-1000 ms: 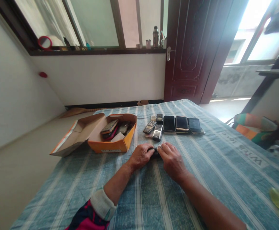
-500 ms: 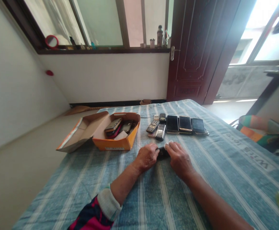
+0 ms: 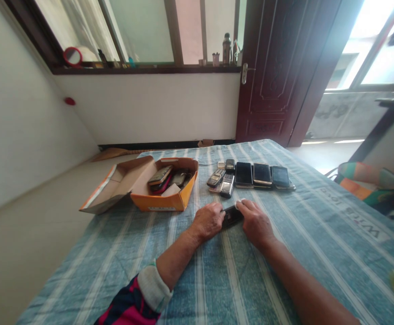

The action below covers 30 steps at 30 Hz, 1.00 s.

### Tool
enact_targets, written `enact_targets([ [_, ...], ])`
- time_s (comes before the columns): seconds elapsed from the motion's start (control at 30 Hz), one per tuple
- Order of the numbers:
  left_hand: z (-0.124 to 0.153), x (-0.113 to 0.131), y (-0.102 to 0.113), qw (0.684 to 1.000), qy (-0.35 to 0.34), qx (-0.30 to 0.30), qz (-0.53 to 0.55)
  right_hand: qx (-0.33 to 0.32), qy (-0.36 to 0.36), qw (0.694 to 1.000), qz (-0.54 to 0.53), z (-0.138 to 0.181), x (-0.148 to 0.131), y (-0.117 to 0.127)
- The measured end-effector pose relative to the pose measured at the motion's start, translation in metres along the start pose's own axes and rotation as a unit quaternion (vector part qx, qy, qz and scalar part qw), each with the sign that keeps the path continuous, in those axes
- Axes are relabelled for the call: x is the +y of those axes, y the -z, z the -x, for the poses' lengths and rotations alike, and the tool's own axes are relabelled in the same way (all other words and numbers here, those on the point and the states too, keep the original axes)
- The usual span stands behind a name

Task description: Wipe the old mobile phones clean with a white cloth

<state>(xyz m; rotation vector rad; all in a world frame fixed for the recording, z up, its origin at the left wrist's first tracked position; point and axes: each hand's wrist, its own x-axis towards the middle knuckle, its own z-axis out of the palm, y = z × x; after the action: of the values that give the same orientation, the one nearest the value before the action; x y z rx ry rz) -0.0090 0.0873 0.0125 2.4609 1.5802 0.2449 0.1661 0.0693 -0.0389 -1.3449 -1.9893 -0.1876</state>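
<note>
A small dark phone [image 3: 231, 215] lies on the blue striped cloth [image 3: 285, 253] between my two hands. My left hand [image 3: 208, 221] grips its left end with curled fingers. My right hand [image 3: 256, 222] rests on its right end, and a bit of white material [image 3: 240, 201] shows at its fingertips. Just beyond, a row of phones [image 3: 251, 176] lies side by side, smartphones on the right and small keypad phones [image 3: 221, 179] on the left.
An open orange cardboard box [image 3: 159, 201] with several more phones stands to the left, its lid folded out. A dark wooden door [image 3: 278, 67] and a window sill with bottles are behind. Colourful fabric [image 3: 366, 174] lies at the right edge.
My right hand has slid a little to the right along the phone, so more of the dark phone shows between my hands. The left hand has stayed in place.
</note>
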Motion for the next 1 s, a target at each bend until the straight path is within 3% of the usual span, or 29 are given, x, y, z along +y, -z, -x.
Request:
enact_targets([
  [0.33, 0.001, 0.001, 0.009, 1.000, 0.001, -0.029, 0.003, -0.037, -0.075, 0.995, -0.059, -0.002, 0.002, 0.003],
  [0.5, 0.002, 0.002, 0.008, 0.999, 0.009, -0.036, 0.008, -0.012, -0.027, 0.998, -0.060, -0.001, -0.005, 0.003],
  [0.7, 0.003, 0.004, 0.003, 1.000, 0.001, -0.020, -0.018, -0.074, 0.081, 0.993, -0.044, -0.003, -0.021, 0.003],
  [0.9, 0.007, 0.013, 0.003, 0.997, 0.001, -0.018, -0.075, -0.097, 0.035, 0.995, -0.008, -0.004, -0.008, 0.006],
  [1.0, 0.010, 0.018, 0.004, 0.995, -0.002, -0.018, -0.093, -0.096, 0.044, 0.994, -0.018, -0.001, -0.007, 0.007],
])
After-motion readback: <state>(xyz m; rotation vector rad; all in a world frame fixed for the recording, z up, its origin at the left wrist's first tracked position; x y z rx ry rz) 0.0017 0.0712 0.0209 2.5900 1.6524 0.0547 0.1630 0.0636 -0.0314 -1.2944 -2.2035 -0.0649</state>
